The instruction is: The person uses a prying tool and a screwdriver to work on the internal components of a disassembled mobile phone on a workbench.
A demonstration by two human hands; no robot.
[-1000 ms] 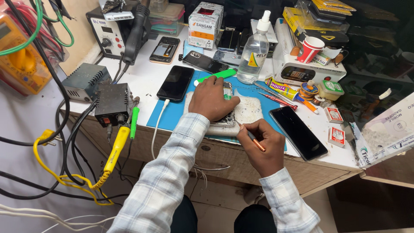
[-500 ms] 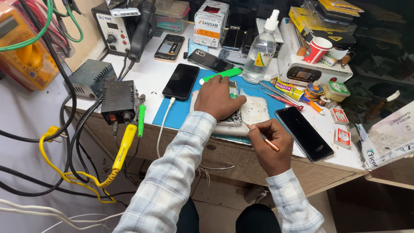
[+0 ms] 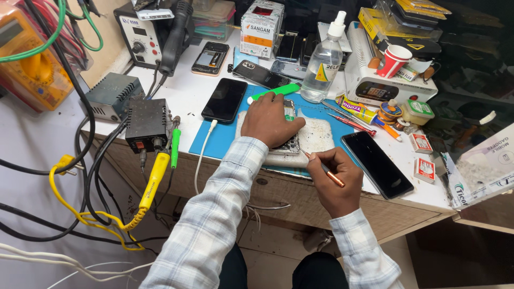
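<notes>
My left hand (image 3: 272,120) lies flat on an opened phone (image 3: 289,143), pressing it onto a white pad (image 3: 318,134) on the blue mat (image 3: 222,140). My right hand (image 3: 333,179) grips a thin copper-coloured tool (image 3: 323,167), its tip pointing at the phone's lower right corner. A green plastic tool (image 3: 277,90) rests just beyond my left hand.
Black phones lie left (image 3: 225,99) and right (image 3: 377,163) of the pad. A clear spray bottle (image 3: 322,61), a white machine (image 3: 381,85), a red paper cup (image 3: 395,60), boxes and solder wick stand behind. At the left are power units (image 3: 148,124), a yellow-handled iron (image 3: 152,181) and hanging cables.
The view has shifted slightly. My right hand has drawn the copper tool nearer the phone's corner; my left hand stays pressed on the phone.
</notes>
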